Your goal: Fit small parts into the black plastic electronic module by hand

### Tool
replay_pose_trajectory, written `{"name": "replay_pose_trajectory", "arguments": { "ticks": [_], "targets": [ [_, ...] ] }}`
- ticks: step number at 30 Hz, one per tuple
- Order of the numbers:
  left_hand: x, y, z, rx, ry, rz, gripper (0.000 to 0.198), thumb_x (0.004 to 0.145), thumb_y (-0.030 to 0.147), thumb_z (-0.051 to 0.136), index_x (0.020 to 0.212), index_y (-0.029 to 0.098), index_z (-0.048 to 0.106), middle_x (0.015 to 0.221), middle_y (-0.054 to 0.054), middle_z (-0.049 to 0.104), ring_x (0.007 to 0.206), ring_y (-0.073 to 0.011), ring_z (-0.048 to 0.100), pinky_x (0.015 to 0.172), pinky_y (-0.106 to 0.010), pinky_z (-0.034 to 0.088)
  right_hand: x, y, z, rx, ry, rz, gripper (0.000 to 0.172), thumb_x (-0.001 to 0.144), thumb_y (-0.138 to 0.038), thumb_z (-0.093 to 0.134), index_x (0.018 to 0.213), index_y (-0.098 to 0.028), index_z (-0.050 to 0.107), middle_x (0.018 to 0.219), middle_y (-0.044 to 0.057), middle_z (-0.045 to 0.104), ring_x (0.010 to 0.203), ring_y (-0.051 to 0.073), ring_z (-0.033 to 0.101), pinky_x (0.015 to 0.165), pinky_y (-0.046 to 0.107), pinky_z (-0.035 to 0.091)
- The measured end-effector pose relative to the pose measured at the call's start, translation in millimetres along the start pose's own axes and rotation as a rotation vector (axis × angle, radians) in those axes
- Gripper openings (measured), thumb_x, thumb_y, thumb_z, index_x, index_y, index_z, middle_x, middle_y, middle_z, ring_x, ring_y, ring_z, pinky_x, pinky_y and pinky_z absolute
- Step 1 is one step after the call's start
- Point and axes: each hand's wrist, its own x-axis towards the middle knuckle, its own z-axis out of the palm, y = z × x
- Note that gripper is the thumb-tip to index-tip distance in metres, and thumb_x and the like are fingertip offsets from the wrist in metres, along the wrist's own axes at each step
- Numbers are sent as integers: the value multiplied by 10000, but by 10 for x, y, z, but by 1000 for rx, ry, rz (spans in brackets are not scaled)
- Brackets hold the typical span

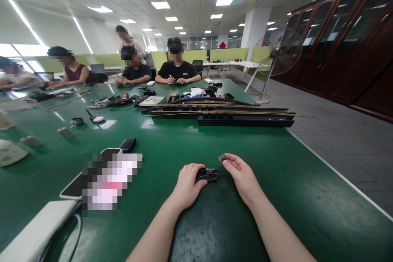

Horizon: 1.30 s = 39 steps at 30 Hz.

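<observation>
My left hand (pixel 188 182) is closed around the left end of a small black mechanical part (pixel 210 175), which rests on the green table (pixel 172 143). Its exact kind is too small to make out. To the right and slightly above it, my right hand (pixel 242 174) pinches a tiny piece with a bluish and yellowish face (pixel 222 157) between thumb and fingers. A short gap separates this piece from the black part.
Long black rails (pixel 245 121) with thin rods lie across the table ahead. A phone (pixel 92 174) and a white box-shaped object (pixel 39 229) with a cable are at left. Tools (pixel 115 101) lie farther back. Several people sit beyond; a fan (pixel 272 61) stands right.
</observation>
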Motion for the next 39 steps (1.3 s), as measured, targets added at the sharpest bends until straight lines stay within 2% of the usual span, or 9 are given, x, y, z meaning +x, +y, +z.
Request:
{"name": "replay_pose_trajectory", "arguments": {
  "ticks": [7, 14, 26, 39],
  "targets": [
    [1, 19, -2, -2, -4, -14, 348, 706, 226, 545, 1054, 231, 523, 1069, -35, 564, 1018, -195, 465, 908, -349, 333, -2, -55, 4, 131, 57, 56, 325, 585, -327, 722, 863, -209, 603, 893, 24, 680, 937, 188, 604, 857, 337, 431],
    [-6, 20, -3, 0, 0, -12, 356, 709, 232, 542, 1064, 229, 521, 1066, -41, 564, 1018, -196, 463, 906, -346, 333, -10, -89, -20, 256, 57, 110, 286, 597, -295, 714, 862, -239, 619, 890, -5, 672, 900, 163, 608, 804, 294, 454],
    [0, 1, 7, -9, 7, 3, 367, 702, 226, 555, 1066, 226, 517, 1072, -37, 562, 1025, -190, 458, 913, -333, 325, -4, -135, -50, 393, 42, 174, 234, 609, -268, 714, 830, -259, 638, 856, -22, 684, 856, 153, 620, 822, 305, 464],
    [4, 9, 2, -3, -4, -3, 364, 707, 225, 559, 1069, 205, 521, 1069, -47, 561, 1007, -192, 457, 901, -339, 328, -11, -123, -49, 538, 38, 236, 236, 594, -237, 750, 807, -247, 648, 793, -55, 694, 755, 90, 617, 708, 214, 487]
  ]
}}
